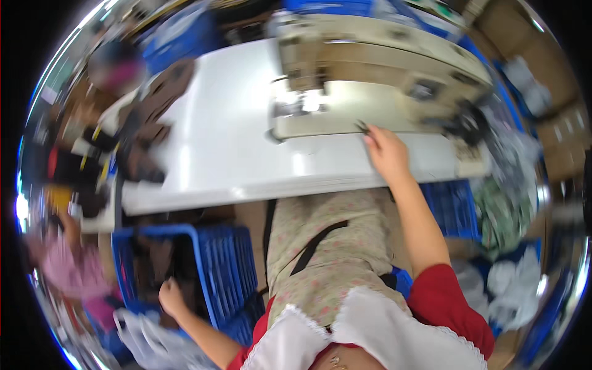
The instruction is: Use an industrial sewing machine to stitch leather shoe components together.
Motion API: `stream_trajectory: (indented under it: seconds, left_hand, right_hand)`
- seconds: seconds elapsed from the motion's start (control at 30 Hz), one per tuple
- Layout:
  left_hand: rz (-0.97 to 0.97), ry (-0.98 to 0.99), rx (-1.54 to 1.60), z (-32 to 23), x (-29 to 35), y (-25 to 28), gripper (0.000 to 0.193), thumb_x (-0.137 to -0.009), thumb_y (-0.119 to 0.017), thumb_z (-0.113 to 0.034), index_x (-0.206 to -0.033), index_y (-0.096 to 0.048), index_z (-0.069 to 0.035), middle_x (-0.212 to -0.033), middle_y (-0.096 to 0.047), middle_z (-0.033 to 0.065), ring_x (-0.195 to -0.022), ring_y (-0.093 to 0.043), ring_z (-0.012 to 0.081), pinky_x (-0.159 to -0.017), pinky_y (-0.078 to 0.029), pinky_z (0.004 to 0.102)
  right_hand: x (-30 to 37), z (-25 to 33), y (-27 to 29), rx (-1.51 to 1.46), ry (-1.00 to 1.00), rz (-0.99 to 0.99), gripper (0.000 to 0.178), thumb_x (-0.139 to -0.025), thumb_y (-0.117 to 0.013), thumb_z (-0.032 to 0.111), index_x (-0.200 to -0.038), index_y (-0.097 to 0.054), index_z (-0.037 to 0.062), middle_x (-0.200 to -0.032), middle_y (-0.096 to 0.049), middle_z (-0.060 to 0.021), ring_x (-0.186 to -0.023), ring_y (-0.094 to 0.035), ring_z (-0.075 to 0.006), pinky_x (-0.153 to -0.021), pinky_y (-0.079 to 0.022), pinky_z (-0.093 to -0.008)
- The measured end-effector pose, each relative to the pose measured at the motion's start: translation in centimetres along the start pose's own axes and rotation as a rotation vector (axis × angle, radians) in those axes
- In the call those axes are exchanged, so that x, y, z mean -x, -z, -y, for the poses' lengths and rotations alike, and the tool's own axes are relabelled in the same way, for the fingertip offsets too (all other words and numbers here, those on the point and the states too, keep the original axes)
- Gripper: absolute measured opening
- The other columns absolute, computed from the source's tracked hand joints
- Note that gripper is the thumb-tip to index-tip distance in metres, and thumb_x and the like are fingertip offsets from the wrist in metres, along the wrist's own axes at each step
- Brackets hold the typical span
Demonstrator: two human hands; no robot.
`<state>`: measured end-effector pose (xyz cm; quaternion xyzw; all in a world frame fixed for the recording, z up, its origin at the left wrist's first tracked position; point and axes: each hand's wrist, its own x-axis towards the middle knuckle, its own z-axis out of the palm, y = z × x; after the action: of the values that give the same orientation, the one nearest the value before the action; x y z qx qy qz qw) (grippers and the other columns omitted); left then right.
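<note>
My right hand [390, 153] is closed around thread snips [362, 127], seen only as a small dark two-pointed tip past the fingers. It is over the front edge of the sewing machine's bed [345, 120], to the right of the lit needle area [306, 102]. Down at the left, my left hand [172, 297] is closed, beside the blue crate [225, 271]. Brown cloth pieces [157, 259] lie inside that crate. Whether the left fingers hold anything is hidden.
More brown cloth pieces [163, 92] lie on the left end of the white table [228, 123]. A white plastic bag [148, 339] is below the crate. Another blue crate [450, 209] and green cloth [505, 222] are at the right. A person in pink [74, 271] is at far left.
</note>
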<state>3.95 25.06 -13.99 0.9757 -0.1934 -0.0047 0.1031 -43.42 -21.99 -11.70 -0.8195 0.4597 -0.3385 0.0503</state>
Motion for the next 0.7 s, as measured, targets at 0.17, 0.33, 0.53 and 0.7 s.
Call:
stream_trajectory:
  seconds: [0.17,0.33,0.53,0.7]
  left_hand:
    - [-0.105,-0.448,0.154,-13.0,-3.4,2.3,0.032,-0.097,-0.058,-0.024,-0.107,-0.07,0.005,-0.102,-0.071,0.022,-0.094,-0.068,0.0369,-0.084,-0.052,0.042]
    - [0.035,-1.317,0.273,-33.8,3.2,-1.0,0.028,-0.092,-0.064,-0.008,-0.118,-0.066,0.003,-0.131,-0.062,0.0199,-0.12,-0.059,0.0372,-0.101,-0.046,0.0418]
    - [0.069,-1.982,0.081,-47.1,16.3,-4.4,0.071,-0.08,-0.073,-0.011,-0.144,-0.044,-0.002,-0.154,-0.039,0.0179,-0.14,-0.037,0.0406,-0.114,-0.033,0.0509]
    - [-0.172,-1.934,-0.064,-48.5,20.2,-7.6,0.08,-0.077,-0.072,-0.009,-0.149,-0.039,-0.004,-0.155,-0.036,0.0171,-0.14,-0.037,0.0393,-0.114,-0.034,0.0497]
  right_hand:
    - [-0.5,-4.3,1.3,0.094,0.005,-0.032,0.019,-0.078,-0.069,0.015,-0.097,-0.071,0.0117,-0.097,-0.071,-0.0058,-0.098,-0.063,-0.0273,-0.086,-0.048,-0.0449]
    - [5.1,-2.3,1.3,0.193,0.109,-0.469,0.018,-0.073,-0.067,0.017,-0.089,-0.072,0.0139,-0.106,-0.067,-0.0041,-0.113,-0.057,-0.0252,-0.096,-0.043,-0.0467]
    - [29.4,-7.3,8.6,0.165,-0.518,-0.659,0.021,-0.072,-0.065,0.009,-0.093,-0.069,0.0095,-0.096,-0.068,-0.0106,-0.092,-0.063,-0.034,-0.083,-0.049,-0.0471]
    - [57.5,-7.4,11.5,0.536,-1.55,-0.902,0.013,-0.083,-0.061,0.009,-0.092,-0.07,0.0043,-0.095,-0.069,-0.0155,-0.093,-0.064,-0.036,-0.082,-0.051,-0.0439]
